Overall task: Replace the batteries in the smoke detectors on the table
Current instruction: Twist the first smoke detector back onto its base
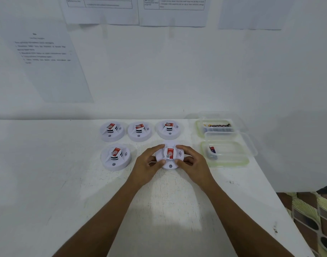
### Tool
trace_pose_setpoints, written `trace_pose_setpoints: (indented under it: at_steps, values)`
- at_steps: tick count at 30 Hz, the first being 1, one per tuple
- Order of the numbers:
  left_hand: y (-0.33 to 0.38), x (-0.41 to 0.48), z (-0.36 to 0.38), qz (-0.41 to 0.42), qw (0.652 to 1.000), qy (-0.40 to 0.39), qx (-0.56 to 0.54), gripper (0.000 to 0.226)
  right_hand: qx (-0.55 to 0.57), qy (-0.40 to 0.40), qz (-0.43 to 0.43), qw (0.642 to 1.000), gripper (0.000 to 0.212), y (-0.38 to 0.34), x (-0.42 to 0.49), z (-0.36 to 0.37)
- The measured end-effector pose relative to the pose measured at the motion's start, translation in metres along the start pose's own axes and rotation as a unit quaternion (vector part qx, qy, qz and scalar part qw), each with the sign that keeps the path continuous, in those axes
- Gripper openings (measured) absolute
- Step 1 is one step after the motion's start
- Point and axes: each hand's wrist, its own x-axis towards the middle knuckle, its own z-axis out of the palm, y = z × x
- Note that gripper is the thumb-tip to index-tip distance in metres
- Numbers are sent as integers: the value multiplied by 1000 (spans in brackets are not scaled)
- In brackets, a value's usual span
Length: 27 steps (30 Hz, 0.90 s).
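Several round white smoke detectors with red labels lie on the white table (47,182). Three form a back row: one at the left (112,131), one in the middle (139,131) and one at the right (169,129). Another detector (115,158) sits at the front left. The front right detector (169,157) is between my hands. My left hand (149,164) grips its left rim with curled fingers and thumb. My right hand (191,162) grips its right rim the same way.
Two clear plastic containers stand at the right: the far one (217,127) holds several batteries, the near one (225,153) holds one or two. The table's right edge runs diagonally past them, with patterned floor (316,210) beyond. Printed sheets hang on the wall behind.
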Motion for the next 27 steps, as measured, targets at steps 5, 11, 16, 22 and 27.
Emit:
trace_pose_setpoints:
  at_steps: [5,11,16,22,27]
  values:
    - [1,-2,1,3,1000,5,1,51,-1,1,-1,1000,44,-1,-2,0]
    - [0,-4,2,5,1000,7,7,51,-3,6,-7,1000,44,-1,-4,0]
    - [3,-4,3,3,1000,12,5,48,-5,13,-5,1000,44,-1,-4,2]
    - [1,-4,3,6,1000,14,11,49,-13,16,-9,1000,43,-1,-5,2]
    - [1,-4,3,8,1000,15,24,50,-15,15,-10,1000,44,0,-5,1]
